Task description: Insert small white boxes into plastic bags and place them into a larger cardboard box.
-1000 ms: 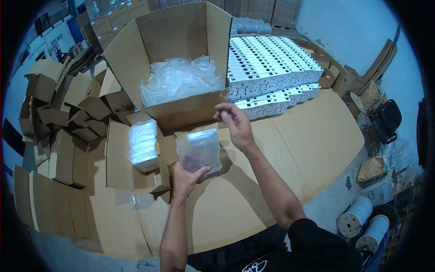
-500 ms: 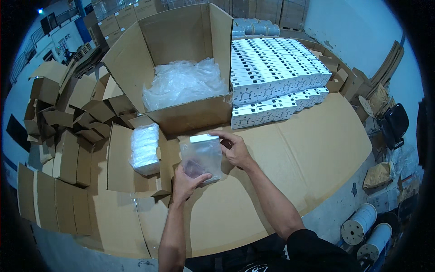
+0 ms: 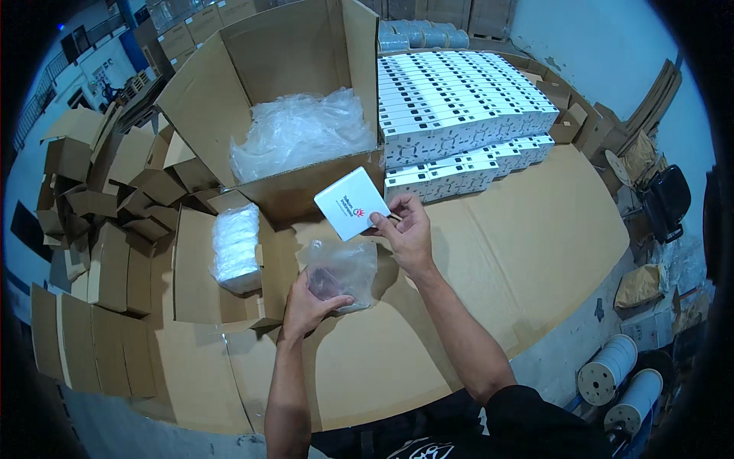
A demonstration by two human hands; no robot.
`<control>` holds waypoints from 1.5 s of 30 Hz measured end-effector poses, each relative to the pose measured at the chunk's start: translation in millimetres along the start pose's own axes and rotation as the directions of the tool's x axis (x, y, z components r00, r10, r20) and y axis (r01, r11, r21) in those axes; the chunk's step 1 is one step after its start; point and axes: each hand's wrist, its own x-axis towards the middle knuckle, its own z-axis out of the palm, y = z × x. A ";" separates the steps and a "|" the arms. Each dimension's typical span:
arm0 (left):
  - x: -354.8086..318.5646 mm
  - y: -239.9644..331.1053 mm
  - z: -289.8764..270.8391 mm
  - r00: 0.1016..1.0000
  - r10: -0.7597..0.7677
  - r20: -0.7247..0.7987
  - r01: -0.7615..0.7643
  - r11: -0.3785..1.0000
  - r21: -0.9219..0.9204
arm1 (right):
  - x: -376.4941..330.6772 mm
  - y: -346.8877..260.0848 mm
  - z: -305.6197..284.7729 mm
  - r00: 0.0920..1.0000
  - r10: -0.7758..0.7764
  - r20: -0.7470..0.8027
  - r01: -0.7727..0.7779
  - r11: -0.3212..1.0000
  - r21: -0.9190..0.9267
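Note:
My right hand (image 3: 405, 231) holds a flat white square device (image 3: 351, 203) by its lower right corner, lifted just above the cardboard-covered table (image 3: 489, 252). My left hand (image 3: 310, 298) grips a crumpled clear plastic bag (image 3: 342, 269), which now hangs empty below the white device. Both hands are in front of a large open cardboard box (image 3: 290, 99) that is filled with clear plastic bags (image 3: 298, 134).
Rows of white flat boxes (image 3: 459, 103) are stacked to the right of the big box. A stack of wrapped white items (image 3: 235, 246) lies on flattened cardboard (image 3: 191, 268) at the left. Folded small cartons (image 3: 99, 191) pile up at far left. Cable spools (image 3: 619, 375) stand on the floor at right.
My right hand has pulled the white square device up out of the plastic bag. The left hand keeps hold of the bag, now empty and crumpled lower down.

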 end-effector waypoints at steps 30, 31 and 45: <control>6.2 -6.1 4.6 0.998 -0.053 -0.020 0.045 0.950 -0.309 | -3.1 6.3 -7.3 0.929 0.226 0.293 -0.153 0.956 -0.250; 8.1 -8.1 4.2 0.998 -0.053 -0.023 0.043 0.951 -0.306 | -2.5 7.8 -6.7 0.929 0.224 0.295 -0.153 0.957 -0.247; 37.9 -19.6 17.1 0.975 -0.042 -0.219 -0.056 0.905 -0.423 | -18.7 30.1 -1.6 0.914 0.392 0.103 -0.312 0.842 -0.440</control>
